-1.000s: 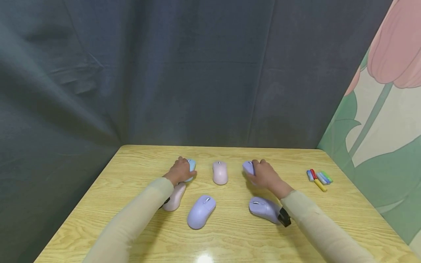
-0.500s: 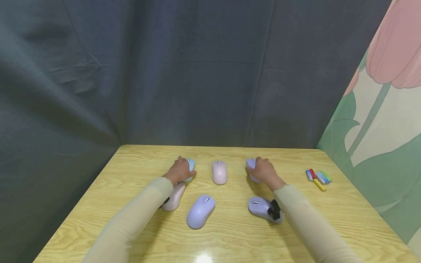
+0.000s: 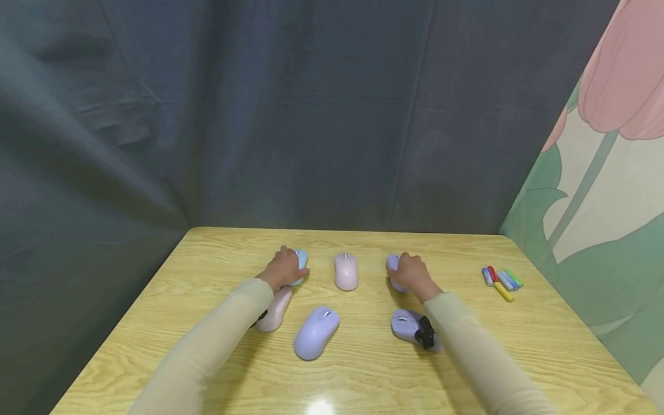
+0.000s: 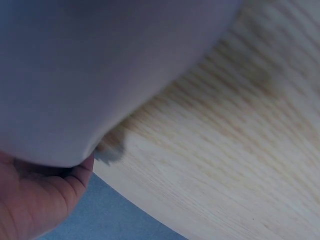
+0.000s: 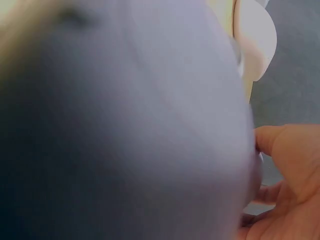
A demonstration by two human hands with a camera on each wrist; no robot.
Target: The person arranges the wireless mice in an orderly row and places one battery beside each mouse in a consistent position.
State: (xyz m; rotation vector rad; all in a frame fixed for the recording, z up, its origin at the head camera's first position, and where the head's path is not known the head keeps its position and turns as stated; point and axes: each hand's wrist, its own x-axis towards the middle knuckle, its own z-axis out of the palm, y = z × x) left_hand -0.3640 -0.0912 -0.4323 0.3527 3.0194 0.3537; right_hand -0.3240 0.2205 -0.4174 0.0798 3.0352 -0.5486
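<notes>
"Pale-blue, smooth, rounded computer mouse (image 3: pixel 302 263): where is it?"
"On the yellowish wood-grain table (image 3: pixel 363 374), fingers of your left hand (image 3: pixel 282 268) curled round it."
"And your right hand (image 3: pixel 412 273)?"
"Its fingers grip a rounded lilac mouse (image 3: pixel 392 263); dark creased fabric (image 3: pixel 311 127) hangs behind the table."

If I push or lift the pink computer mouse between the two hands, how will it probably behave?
The pink computer mouse will probably slide rather than roll, as it lies flat on the wood-grained table. Its smooth, rounded shell may be a little slippery to hold. Its even, undented outline suggests a stiff body that should not bend.
</notes>
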